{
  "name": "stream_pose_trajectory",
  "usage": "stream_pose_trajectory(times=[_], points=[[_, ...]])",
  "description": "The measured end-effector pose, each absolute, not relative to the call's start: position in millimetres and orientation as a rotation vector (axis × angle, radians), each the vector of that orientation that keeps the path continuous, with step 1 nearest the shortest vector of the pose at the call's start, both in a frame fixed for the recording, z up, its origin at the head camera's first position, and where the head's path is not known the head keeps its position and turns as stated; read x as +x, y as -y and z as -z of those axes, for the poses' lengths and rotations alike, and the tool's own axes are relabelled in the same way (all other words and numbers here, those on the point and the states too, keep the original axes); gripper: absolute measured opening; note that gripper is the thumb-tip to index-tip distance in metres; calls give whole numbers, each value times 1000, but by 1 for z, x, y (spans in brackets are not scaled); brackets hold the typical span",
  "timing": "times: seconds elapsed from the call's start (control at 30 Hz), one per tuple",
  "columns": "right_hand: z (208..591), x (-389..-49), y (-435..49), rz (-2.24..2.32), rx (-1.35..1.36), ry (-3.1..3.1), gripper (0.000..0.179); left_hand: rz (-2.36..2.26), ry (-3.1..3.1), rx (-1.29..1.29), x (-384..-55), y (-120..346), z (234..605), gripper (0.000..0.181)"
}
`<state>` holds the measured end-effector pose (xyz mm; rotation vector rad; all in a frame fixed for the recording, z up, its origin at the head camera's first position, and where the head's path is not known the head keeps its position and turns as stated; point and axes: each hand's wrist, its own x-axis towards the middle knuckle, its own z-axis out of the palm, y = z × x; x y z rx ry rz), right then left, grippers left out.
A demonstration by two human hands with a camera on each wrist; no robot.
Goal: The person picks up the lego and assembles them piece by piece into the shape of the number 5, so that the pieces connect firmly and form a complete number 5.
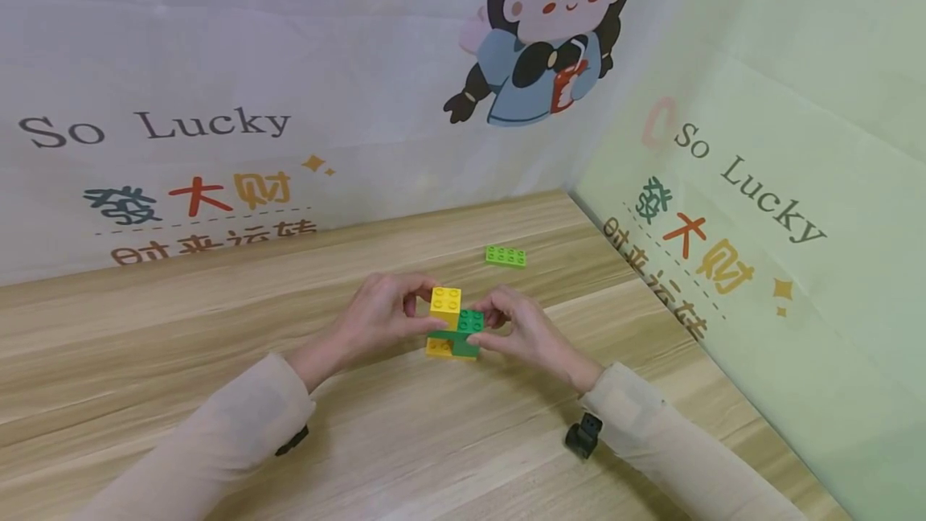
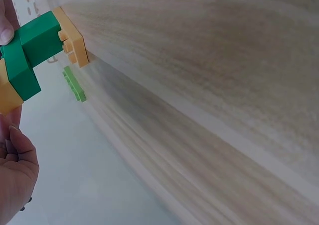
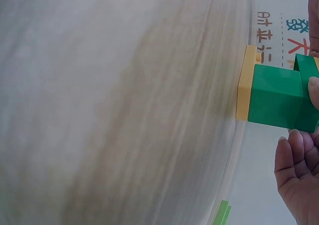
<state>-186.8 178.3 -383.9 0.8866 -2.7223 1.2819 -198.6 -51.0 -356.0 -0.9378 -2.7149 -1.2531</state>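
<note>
A small stack of toy building bricks stands between both hands over the tabletop. At its foot is a yellow-orange plate (image 2: 73, 37), with a dark green brick (image 3: 275, 95) on it. Across that brick lies a flatter dark green plate (image 2: 21, 68), its studs showing at the right in the head view. A bright yellow brick (image 1: 445, 308) sits on the green plate's left end. My left hand (image 1: 383, 308) pinches the yellow brick from the left. My right hand (image 1: 524, 328) holds the green plate from the right, thumb in front and fingers behind.
A light green plate (image 1: 506, 256) with several studs lies on the wood-grain table (image 1: 217, 328), behind the stack and to its right. Printed cloth walls (image 1: 362, 47) border the table's back and right edges. Dark wrist cameras (image 1: 583, 435) hang below the sleeves.
</note>
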Motion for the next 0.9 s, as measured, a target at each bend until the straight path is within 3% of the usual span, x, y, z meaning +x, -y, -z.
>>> stream_pose_trajectory(times=[0.9], points=[[384,-187,-179,-1302,900,2695,27,1029,2777,-1105,-206,50,342,34]])
